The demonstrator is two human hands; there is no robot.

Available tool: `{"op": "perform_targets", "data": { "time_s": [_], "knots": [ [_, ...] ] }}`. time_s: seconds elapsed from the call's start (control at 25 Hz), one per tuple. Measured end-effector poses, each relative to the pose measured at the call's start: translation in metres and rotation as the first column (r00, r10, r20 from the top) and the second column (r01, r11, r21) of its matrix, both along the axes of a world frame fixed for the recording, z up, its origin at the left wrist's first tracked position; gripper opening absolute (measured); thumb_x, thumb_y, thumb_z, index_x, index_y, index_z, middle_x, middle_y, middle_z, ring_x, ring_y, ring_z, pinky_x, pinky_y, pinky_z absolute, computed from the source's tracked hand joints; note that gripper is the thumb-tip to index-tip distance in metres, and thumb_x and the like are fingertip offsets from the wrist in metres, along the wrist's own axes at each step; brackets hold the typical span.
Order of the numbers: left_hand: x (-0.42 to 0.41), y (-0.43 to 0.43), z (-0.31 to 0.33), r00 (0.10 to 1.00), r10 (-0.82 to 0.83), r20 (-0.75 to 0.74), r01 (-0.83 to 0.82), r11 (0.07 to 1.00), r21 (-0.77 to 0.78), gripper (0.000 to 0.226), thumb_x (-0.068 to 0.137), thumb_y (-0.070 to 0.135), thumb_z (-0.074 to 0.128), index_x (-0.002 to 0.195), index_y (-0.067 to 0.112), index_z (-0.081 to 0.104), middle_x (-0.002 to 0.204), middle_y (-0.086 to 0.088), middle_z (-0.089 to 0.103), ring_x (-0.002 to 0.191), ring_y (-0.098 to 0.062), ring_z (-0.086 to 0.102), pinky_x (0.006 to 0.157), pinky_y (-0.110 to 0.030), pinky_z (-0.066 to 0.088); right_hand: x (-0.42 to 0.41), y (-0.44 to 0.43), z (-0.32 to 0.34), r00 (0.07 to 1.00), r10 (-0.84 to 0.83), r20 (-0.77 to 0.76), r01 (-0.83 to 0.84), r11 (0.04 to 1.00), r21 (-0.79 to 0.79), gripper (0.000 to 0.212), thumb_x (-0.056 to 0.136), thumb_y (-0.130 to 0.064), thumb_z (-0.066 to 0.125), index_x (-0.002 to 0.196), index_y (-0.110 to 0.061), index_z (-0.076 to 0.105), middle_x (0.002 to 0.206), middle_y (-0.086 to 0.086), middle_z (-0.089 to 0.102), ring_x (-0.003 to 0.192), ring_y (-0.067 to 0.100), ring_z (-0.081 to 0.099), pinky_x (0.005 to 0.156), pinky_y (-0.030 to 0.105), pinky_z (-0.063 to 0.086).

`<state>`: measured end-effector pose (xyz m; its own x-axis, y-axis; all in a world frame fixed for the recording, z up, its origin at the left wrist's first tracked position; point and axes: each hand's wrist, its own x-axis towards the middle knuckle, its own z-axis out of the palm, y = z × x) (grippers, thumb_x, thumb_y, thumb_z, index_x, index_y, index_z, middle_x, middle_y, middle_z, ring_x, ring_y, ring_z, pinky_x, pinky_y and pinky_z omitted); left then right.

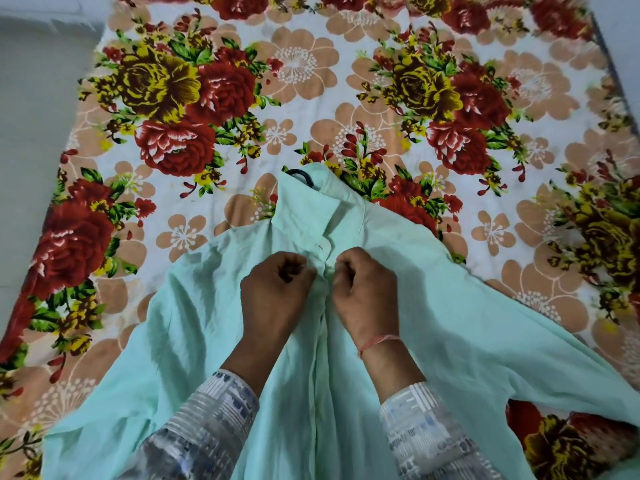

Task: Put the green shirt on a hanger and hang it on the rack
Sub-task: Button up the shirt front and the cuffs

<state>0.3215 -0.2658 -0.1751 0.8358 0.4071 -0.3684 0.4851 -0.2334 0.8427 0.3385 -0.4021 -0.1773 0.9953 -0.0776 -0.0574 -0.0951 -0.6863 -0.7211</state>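
Note:
The pale green shirt (pixel 450 317) lies front-up on the flowered bedsheet, collar pointing away from me. A dark hanger hook (pixel 302 176) pokes out of the collar; the hanger's body is hidden inside the shirt. My left hand (pixel 277 292) pinches the left edge of the button placket just below the collar. My right hand (pixel 367 289), with a red thread on its wrist, pinches the right edge at a small white button. Both hands meet at the chest of the shirt.
The flowered sheet (pixel 242 109) covers the bed across the whole view. A grey floor or wall strip (pixel 31 116) runs along the left side. The rack is out of sight.

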Motion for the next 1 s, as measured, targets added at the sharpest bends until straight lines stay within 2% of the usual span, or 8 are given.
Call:
{"op": "perform_targets", "data": {
  "time_s": [0.08,0.16,0.44,0.52,0.6,0.72,0.84,1.0],
  "knots": [
    [0.02,-0.003,0.008,0.994,-0.063,0.085,0.046,0.982,0.184,0.01,0.083,0.021,0.082,0.09,0.026,0.076,0.078,0.014,0.073,0.074,0.007,0.067,0.071,-0.01,0.051,0.018,-0.002,0.0,0.999,0.041,0.002,-0.04,0.996,-0.082,0.009,0.089,-0.015,0.065,0.083,-0.016,0.073,0.077,0.003,0.074,0.073,0.024,0.069,0.071,0.038,0.059],
    [0.039,-0.011,0.008,0.985,-0.136,0.103,0.104,0.957,0.27,0.013,0.08,0.025,0.082,0.089,0.024,0.073,0.08,0.01,0.072,0.077,-0.005,0.067,0.074,-0.025,0.054,0.026,0.002,-0.004,0.991,0.088,-0.099,-0.101,0.985,-0.137,0.007,0.085,-0.014,0.069,0.083,-0.013,0.075,0.079,0.008,0.075,0.077,0.029,0.071,0.073,0.04,0.06],
    [0.067,-0.019,-0.002,0.977,-0.192,-0.092,0.213,0.88,0.424,0.019,0.073,0.023,0.077,0.089,0.015,0.071,0.084,-0.005,0.074,0.086,-0.03,0.067,0.069,-0.033,0.047,0.028,0.003,-0.017,0.988,0.087,-0.125,-0.101,0.988,-0.114,0.016,0.077,-0.013,0.065,0.084,-0.014,0.079,0.079,0.008,0.075,0.078,0.028,0.07,0.074,0.038,0.061],
    [0.064,-0.015,-0.003,0.985,-0.153,-0.078,0.171,0.918,0.358,0.012,0.074,0.019,0.074,0.086,0.02,0.075,0.085,-0.001,0.077,0.087,-0.026,0.071,0.073,-0.031,0.051,0.028,0.002,-0.017,0.99,0.092,-0.106,-0.104,0.988,-0.114,0.015,0.079,-0.016,0.064,0.083,-0.015,0.079,0.08,0.006,0.076,0.079,0.028,0.071,0.073,0.038,0.06],
    [0.058,-0.008,-0.002,0.999,0.038,-0.029,-0.037,0.999,0.012,0.009,0.077,0.012,0.076,0.08,0.02,0.076,0.081,0.0,0.079,0.082,-0.024,0.076,0.081,-0.038,0.063,0.032,0.0,-0.015,0.992,-0.092,-0.091,0.094,0.996,0.012,0.008,0.085,-0.021,0.071,0.082,-0.017,0.077,0.078,0.0,0.077,0.077,0.021,0.073,0.075,0.036,0.06],
    [0.041,-0.001,0.005,0.959,0.272,-0.082,-0.276,0.822,-0.498,0.017,0.086,-0.01,0.075,0.088,0.007,0.072,0.082,-0.011,0.075,0.084,-0.028,0.075,0.083,-0.04,0.067,0.035,0.006,-0.009,0.922,-0.367,-0.122,0.387,0.88,0.276,0.011,0.086,-0.028,0.077,0.08,-0.02,0.075,0.073,-0.003,0.076,0.07,0.014,0.073,0.073,0.033,0.061],
    [0.031,0.0,0.005,0.966,0.257,-0.042,-0.238,0.809,-0.538,0.024,0.086,-0.016,0.073,0.094,0.006,0.071,0.083,-0.006,0.071,0.086,-0.024,0.07,0.084,-0.035,0.065,0.027,0.02,0.001,0.975,-0.22,-0.036,0.223,0.955,0.194,0.007,0.086,-0.02,0.078,0.08,-0.018,0.077,0.073,-0.005,0.076,0.068,0.007,0.07,0.07,0.025,0.057],
    [0.028,0.005,0.0,0.988,0.152,-0.004,-0.146,0.948,-0.284,0.029,0.077,-0.007,0.086,0.091,0.015,0.074,0.088,-0.001,0.077,0.086,-0.017,0.074,0.085,-0.036,0.062,0.032,0.019,-0.001,0.986,-0.098,-0.134,0.121,0.978,0.171,0.008,0.088,-0.021,0.075,0.084,-0.017,0.079,0.078,-0.004,0.078,0.074,0.01,0.072,0.077,0.031,0.061]
  ]
}}
